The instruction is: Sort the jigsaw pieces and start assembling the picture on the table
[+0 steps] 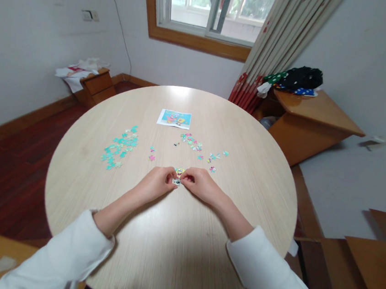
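Near the middle of the round table, my left hand (163, 179) and my right hand (197, 183) meet from either side over a small group of jigsaw puzzle pieces (179, 172) with a yellow cartoon face. The left fingers are closed in a pinch at the lower left edge of the pieces. Thumb and forefinger of the right hand pinch at their right edge. A whitish piece with dark marks shows between the fingertips, its edges partly hidden by them. Whether the pieces fully interlock I cannot tell.
Turquoise puzzle pieces (120, 146) lie spread on the left of the table (168, 252). Mixed pink and turquoise pieces (191, 142) lie beyond and right of my hands, with a pink piece (152, 158) to the left. A printed reference picture (174, 118) lies farther back.
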A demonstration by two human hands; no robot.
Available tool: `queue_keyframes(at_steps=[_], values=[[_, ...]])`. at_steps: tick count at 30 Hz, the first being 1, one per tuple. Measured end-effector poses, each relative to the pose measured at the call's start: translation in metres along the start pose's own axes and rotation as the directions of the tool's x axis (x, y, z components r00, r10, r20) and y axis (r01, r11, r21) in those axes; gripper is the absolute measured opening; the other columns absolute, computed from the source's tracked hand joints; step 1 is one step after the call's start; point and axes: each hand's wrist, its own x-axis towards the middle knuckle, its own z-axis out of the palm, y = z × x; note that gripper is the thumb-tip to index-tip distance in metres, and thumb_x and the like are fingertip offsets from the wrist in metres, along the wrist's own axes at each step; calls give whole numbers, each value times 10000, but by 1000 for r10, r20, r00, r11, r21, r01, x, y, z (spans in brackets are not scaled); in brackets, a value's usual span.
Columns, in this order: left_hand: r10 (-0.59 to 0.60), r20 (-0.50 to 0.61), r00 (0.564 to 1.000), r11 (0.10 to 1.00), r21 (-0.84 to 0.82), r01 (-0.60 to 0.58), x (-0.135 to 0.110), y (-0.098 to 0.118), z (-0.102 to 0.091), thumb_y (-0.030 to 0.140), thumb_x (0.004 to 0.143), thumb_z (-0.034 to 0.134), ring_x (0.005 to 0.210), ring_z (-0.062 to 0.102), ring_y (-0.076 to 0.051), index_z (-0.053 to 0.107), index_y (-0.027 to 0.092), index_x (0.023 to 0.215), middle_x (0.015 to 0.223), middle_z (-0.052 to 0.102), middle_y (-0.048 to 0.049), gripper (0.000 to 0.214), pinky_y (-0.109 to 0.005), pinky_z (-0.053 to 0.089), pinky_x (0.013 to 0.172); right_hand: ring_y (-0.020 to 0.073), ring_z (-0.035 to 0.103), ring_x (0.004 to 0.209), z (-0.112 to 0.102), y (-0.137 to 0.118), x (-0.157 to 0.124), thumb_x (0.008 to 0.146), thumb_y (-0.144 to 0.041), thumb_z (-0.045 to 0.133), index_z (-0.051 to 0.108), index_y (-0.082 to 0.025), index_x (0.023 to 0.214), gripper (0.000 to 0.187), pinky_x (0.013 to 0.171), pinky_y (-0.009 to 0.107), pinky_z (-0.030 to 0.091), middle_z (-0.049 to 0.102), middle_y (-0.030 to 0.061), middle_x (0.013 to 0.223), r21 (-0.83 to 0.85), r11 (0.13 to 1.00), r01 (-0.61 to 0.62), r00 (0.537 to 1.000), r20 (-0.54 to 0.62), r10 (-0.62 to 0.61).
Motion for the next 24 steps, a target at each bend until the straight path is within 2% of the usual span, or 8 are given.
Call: queue_keyframes(at_steps=[6, 24], values=[[15, -4, 1000, 999, 36, -15, 0, 0, 1, 214, 719, 593, 601, 523, -130, 637, 156, 736, 605, 587, 6, 75, -230, 326, 558, 98, 542, 640, -1, -2, 0, 766, -75, 557, 688, -136, 752, 145, 602, 204, 362, 664, 29, 706, -7, 1000, -2, 1000, 2, 2], [16, -5, 1000, 999, 40, -16, 0, 0, 1, 230, 752, 580, 601, 539, -140, 647, 151, 776, 653, 627, -14, 105, -240, 336, 580, 102, 545, 644, -2, -5, 0, 777, -94, 565, 687, -131, 752, 131, 606, 209, 362, 667, 35, 714, -1, 1000, -31, 999, 10, 31]])
